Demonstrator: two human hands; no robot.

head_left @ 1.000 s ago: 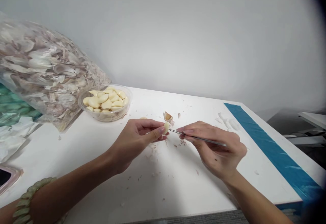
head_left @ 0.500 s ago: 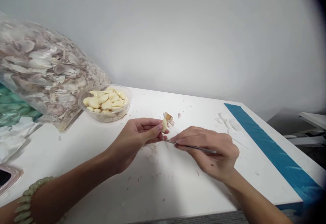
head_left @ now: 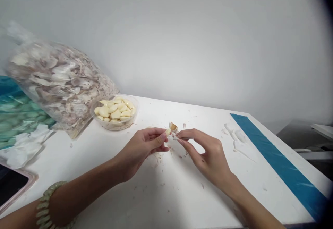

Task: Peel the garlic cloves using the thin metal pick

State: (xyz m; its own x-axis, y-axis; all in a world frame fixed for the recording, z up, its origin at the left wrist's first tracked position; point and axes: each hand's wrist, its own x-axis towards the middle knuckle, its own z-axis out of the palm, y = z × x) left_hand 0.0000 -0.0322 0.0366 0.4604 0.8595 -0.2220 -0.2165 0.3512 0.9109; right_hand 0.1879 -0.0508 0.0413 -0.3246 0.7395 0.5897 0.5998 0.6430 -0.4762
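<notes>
My left hand point(head_left: 153, 140) pinches a pale peeled garlic clove point(head_left: 168, 132) between thumb and fingertips, above the white table. Close by on the right, my right hand point(head_left: 205, 149) is closed around slim metal tweezers point(head_left: 183, 138). Their tips point left toward the clove, a small gap away. Behind the two hands lies a brownish piece of garlic skin point(head_left: 173, 127), with small skin scraps scattered around it. A clear round plastic bowl point(head_left: 114, 126) full of peeled garlic cloves point(head_left: 114, 110) stands beyond my left hand.
A large clear bag of garlic skins point(head_left: 67, 83) leans at the left by the wall. Beside it are a green bag point(head_left: 20, 114), crumpled white tissue point(head_left: 28, 144) and a pink-edged phone point(head_left: 15, 184). Blue tape point(head_left: 273, 156) runs along the table's right side, near white peelings point(head_left: 235, 135).
My right hand has drawn the tweezers up and changed its hold, so less of them shows. The clove has been turned in my left fingers. The whole view has shifted slightly.
</notes>
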